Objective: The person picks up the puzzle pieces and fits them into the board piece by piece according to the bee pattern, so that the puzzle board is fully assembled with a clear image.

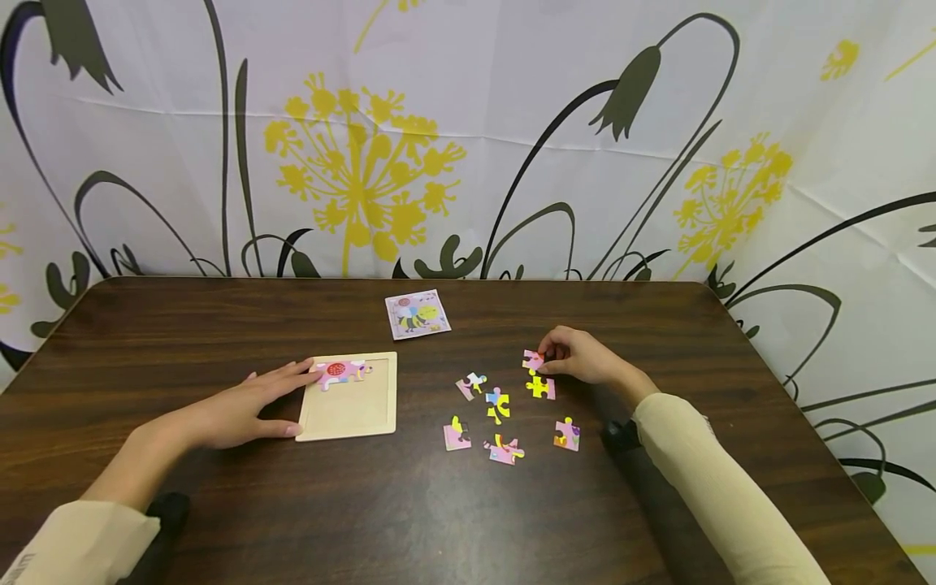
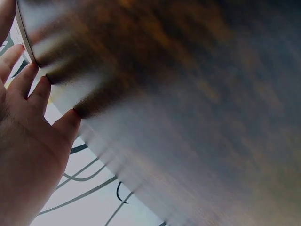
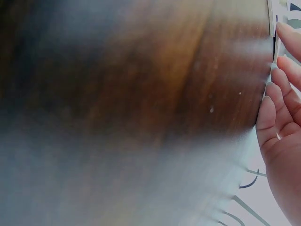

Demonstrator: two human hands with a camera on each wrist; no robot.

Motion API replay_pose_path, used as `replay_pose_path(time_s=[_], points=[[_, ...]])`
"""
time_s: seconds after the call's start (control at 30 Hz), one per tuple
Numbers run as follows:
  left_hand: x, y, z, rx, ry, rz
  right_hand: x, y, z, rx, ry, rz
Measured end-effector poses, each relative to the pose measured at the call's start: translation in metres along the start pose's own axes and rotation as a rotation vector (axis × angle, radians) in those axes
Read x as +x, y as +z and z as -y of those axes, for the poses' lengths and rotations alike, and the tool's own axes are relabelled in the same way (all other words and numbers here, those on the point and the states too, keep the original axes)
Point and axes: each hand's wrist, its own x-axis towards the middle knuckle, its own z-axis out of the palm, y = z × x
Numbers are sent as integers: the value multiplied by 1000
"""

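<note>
My left hand [image 1: 252, 404] rests with outstretched fingers at the left edge of a pale wooden puzzle tray [image 1: 351, 433], fingertips by the upper left corner and thumb by the lower left. Inside the tray's top left lie joined pink pieces [image 1: 342, 372] with a red round print, partly under those fingertips. On the right, my right hand [image 1: 581, 357] pinches a pink puzzle piece [image 1: 531, 359] between thumb and forefinger, other fingers curled. Just below it lies a yellow and pink piece [image 1: 541, 387]. The wrist views show the left hand [image 2: 35, 136] and right hand [image 3: 287, 122] low over the tabletop.
Several loose pieces are spread between tray and right hand, among them a blue and yellow piece [image 1: 498, 405], a pink corner piece [image 1: 457, 436] and a piece with orange [image 1: 566, 435]. A printed bee picture card [image 1: 418, 315] lies behind. A flowered cloth [image 1: 512, 122] hangs beyond the dark table [image 1: 351, 520].
</note>
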Motion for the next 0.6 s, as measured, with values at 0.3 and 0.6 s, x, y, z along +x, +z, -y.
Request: replay_pose_path(time_s=[0.3, 0.6], points=[[1, 0, -1, 1, 1, 4, -1, -2, 0, -1, -19, -12], [1, 0, 0, 0, -12, 10, -1, -5, 2, 8, 14, 0]])
